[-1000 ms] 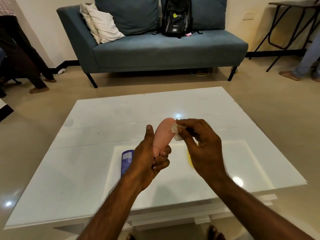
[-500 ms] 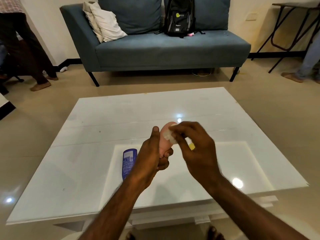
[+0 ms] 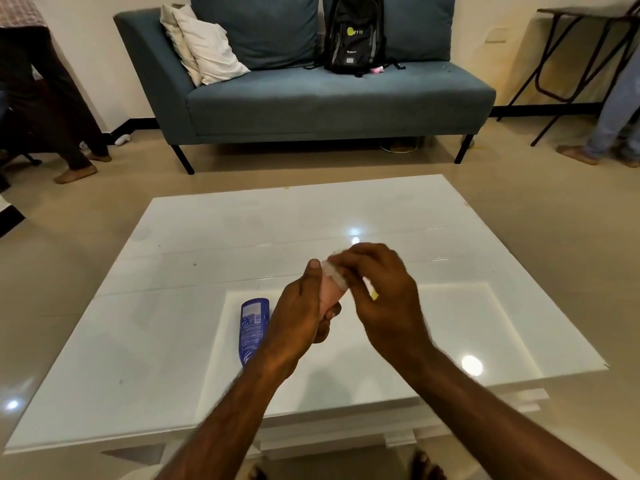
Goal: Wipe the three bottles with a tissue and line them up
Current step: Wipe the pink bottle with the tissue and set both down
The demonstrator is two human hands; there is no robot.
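**Pink bottle held up and rubbed with tissue**

Left hand [image 3: 298, 317] closed around the lower part of a pink bottle [image 3: 329, 292], thumb up along its side, bottle raised above the white glossy tabletop [image 3: 173, 341]. Right hand [image 3: 384, 292] curled over the bottle's upper end, fingers pinching a white tissue [image 3: 335, 276] pressed against the pink surface. Blue bottle [image 3: 252, 329] lying flat on the tabletop just left of the left hand, label side up, one end hidden behind the left wrist. A sliver of something yellow [image 3: 374, 294] showing under the right hand; too little visible to tell what. Beyond the tabletop, a grey-blue sofa [image 3: 329, 98] with white cushions [image 3: 204, 46] at its left end and a black backpack [image 3: 353, 32] propped upright against its backrest.
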